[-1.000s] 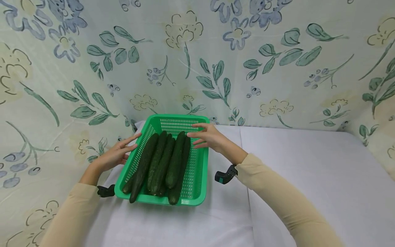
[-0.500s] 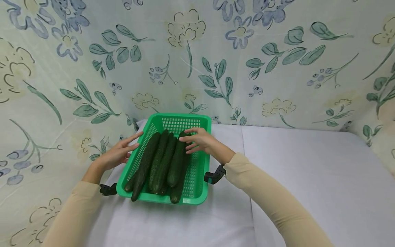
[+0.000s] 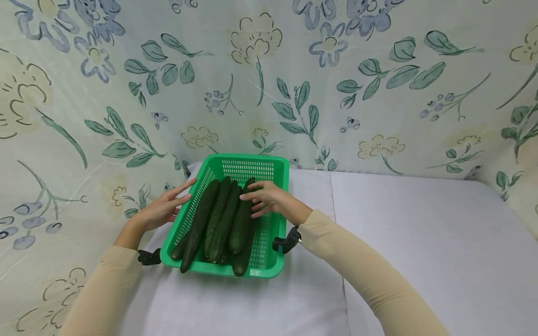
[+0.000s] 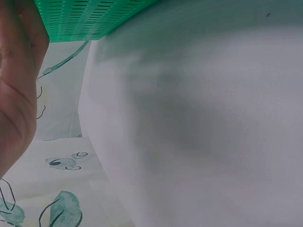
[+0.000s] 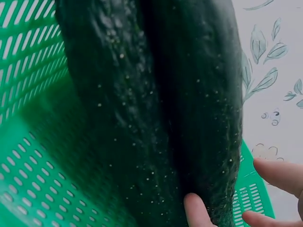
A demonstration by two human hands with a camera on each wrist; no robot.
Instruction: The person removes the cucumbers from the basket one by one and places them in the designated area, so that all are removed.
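A green plastic basket (image 3: pixel 279 224) stands on the white-covered table, with several dark green cucumbers (image 3: pixel 201 217) lying lengthwise in it. My left hand (image 3: pixel 157 212) rests at the basket's left side, its fingers straight against the rim. In the left wrist view, part of that hand (image 4: pixel 16 90) shows beside the slotted basket wall (image 4: pixel 90 21). Over the right-hand cucumbers hovers my right hand (image 3: pixel 273 198), fingers spread. The right wrist view has a fingertip (image 5: pixel 196 210) at the groove between two cucumbers (image 5: pixel 203 94), while its other fingers stand apart from the cucumber's far side.
White cloth (image 3: pixel 420 233) covers the table and stretches away to the right of the basket. A floral curtain (image 3: pixel 269 84) hangs close behind the basket and along the left side. Each wrist wears a black camera mount (image 3: pixel 287 240).
My right hand has moved left and slightly down, from the basket's right rim to over the right-hand cucumbers. My left hand has stayed at the left rim; the cucumbers have not moved.
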